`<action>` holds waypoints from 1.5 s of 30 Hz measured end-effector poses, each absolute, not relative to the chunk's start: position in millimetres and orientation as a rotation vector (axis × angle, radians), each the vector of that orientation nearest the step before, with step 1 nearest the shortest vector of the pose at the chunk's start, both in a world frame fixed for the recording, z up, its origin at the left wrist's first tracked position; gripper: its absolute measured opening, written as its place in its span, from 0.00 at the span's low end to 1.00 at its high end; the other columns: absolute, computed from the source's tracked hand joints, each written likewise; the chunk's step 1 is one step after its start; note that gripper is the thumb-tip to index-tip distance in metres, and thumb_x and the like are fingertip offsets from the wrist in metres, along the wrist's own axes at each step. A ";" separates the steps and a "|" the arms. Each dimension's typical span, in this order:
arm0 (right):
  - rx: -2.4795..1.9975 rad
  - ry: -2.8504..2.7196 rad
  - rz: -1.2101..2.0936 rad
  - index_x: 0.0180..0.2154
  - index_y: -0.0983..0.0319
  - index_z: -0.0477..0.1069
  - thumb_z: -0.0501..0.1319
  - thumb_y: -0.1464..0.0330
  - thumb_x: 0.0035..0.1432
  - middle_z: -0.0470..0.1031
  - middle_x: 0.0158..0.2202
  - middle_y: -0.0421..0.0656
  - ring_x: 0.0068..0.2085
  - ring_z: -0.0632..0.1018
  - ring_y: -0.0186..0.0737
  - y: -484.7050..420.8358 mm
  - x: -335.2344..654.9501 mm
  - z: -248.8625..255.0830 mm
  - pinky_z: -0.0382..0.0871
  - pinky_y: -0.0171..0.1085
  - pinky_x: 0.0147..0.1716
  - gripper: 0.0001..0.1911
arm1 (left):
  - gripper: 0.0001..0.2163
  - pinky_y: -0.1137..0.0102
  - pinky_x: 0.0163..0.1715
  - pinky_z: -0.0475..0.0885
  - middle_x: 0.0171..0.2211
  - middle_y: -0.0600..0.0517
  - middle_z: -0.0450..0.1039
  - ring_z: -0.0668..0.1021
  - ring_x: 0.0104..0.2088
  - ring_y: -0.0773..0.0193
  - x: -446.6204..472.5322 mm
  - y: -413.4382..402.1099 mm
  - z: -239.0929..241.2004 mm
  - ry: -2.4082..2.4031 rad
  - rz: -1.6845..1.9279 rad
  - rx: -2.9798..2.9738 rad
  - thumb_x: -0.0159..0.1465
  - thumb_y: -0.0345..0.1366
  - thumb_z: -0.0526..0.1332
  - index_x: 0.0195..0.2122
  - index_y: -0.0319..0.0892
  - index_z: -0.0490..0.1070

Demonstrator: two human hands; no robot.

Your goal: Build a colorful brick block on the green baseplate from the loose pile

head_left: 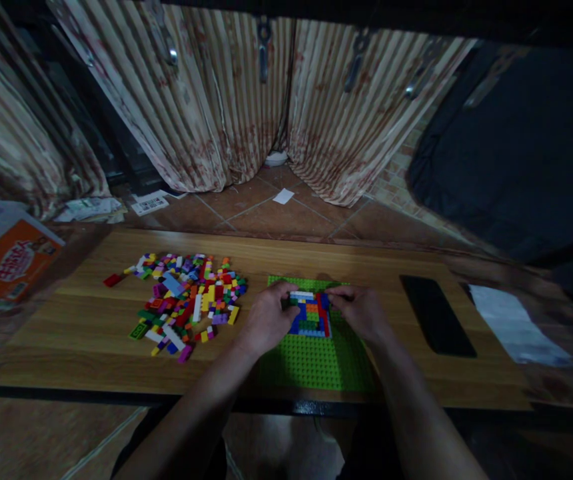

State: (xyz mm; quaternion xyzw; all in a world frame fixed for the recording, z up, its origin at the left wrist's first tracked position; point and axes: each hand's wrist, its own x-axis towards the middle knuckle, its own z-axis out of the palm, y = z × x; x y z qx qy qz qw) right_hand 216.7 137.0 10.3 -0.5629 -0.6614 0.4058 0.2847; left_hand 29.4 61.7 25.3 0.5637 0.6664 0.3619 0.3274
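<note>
A green studded baseplate (pixel 311 363) lies near the table's front edge, bearing a low structure of toy building bricks (pixel 311 327) in blue, red, green, orange and white. My left hand (pixel 269 320) curls around the left side of this structure, thumb and fingers against its edge and upper left corner. At the upper right corner, the fingers of my right hand (pixel 360 310) are pinched by a small blue brick (pixel 324 301), which sits at or just above the red row. My fingers partly hide both corners.
A loose heap of mixed bricks (pixel 191 300) spreads over the table's left half. To the right lie a black phone-like slab (pixel 438 315) and a white sheet (pixel 516 325). An orange-labelled clear box (pixel 11 260) stands at far left. Striped curtains (pixel 246 100) hang behind.
</note>
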 end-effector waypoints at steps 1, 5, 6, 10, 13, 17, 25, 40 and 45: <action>-1.508 -1.771 1.088 0.33 0.61 0.80 0.60 0.65 0.48 0.81 0.29 0.44 0.30 0.79 0.41 136.8 216.5 10.0 0.71 0.39 0.33 0.12 | 0.16 0.66 0.45 0.75 0.41 0.51 0.77 0.78 0.42 0.62 29.2 61.9 24.2 1.743 0.957 1.476 0.57 0.26 0.61 0.46 0.44 0.73; -1.485 -1.780 1.078 0.33 0.60 0.80 0.60 0.64 0.50 0.81 0.29 0.43 0.31 0.79 0.42 134.7 216.9 9.8 0.71 0.40 0.34 0.11 | 0.16 0.66 0.45 0.75 0.40 0.51 0.77 0.78 0.43 0.62 28.9 62.1 21.3 1.721 0.989 1.465 0.56 0.27 0.62 0.46 0.45 0.73; -1.471 -1.787 1.073 0.33 0.60 0.80 0.60 0.64 0.50 0.81 0.29 0.43 0.31 0.79 0.42 134.0 217.6 10.2 0.72 0.40 0.35 0.12 | 0.16 0.66 0.45 0.75 0.40 0.51 0.77 0.78 0.42 0.62 28.8 62.1 21.0 1.716 0.990 1.464 0.57 0.27 0.61 0.46 0.44 0.73; -1.437 -1.791 1.142 0.36 0.60 0.79 0.61 0.63 0.50 0.81 0.31 0.43 0.34 0.80 0.42 132.0 221.7 14.1 0.72 0.41 0.38 0.13 | 0.16 0.67 0.45 0.75 0.40 0.51 0.77 0.79 0.42 0.62 28.4 61.9 21.6 1.713 0.981 1.471 0.57 0.26 0.61 0.47 0.43 0.73; -1.422 -1.785 1.221 0.37 0.61 0.79 0.63 0.64 0.48 0.82 0.35 0.43 0.37 0.80 0.43 132.4 223.8 17.1 0.72 0.42 0.41 0.14 | 0.15 0.66 0.47 0.74 0.40 0.51 0.77 0.78 0.43 0.62 28.0 62.0 22.5 1.710 0.969 1.474 0.57 0.27 0.61 0.46 0.43 0.73; -1.387 -1.798 1.265 0.36 0.61 0.79 0.64 0.65 0.47 0.82 0.35 0.43 0.37 0.80 0.43 133.8 224.0 18.2 0.72 0.42 0.42 0.12 | 0.16 0.67 0.47 0.74 0.41 0.51 0.77 0.78 0.43 0.62 28.2 62.0 23.2 1.715 0.968 1.457 0.57 0.27 0.61 0.47 0.42 0.73; -1.446 -1.800 1.246 0.36 0.61 0.80 0.64 0.65 0.47 0.83 0.35 0.43 0.36 0.81 0.43 132.1 223.6 18.9 0.73 0.42 0.40 0.13 | 0.15 0.65 0.47 0.74 0.41 0.51 0.77 0.78 0.44 0.61 29.2 60.3 27.6 1.725 0.940 1.458 0.57 0.27 0.61 0.46 0.43 0.73; -1.449 -1.866 1.031 0.37 0.58 0.80 0.65 0.62 0.48 0.83 0.37 0.45 0.40 0.81 0.50 131.7 228.0 4.4 0.73 0.50 0.46 0.14 | 0.16 0.66 0.44 0.75 0.39 0.50 0.78 0.79 0.40 0.62 31.0 61.8 17.7 1.663 1.011 1.442 0.55 0.25 0.60 0.45 0.42 0.73; -1.441 -1.837 0.983 0.36 0.58 0.80 0.64 0.60 0.46 0.83 0.38 0.45 0.40 0.81 0.50 138.5 227.2 -0.6 0.74 0.49 0.44 0.15 | 0.16 0.66 0.46 0.75 0.41 0.50 0.77 0.78 0.41 0.61 34.4 64.5 17.0 1.728 1.050 1.476 0.55 0.25 0.60 0.45 0.42 0.73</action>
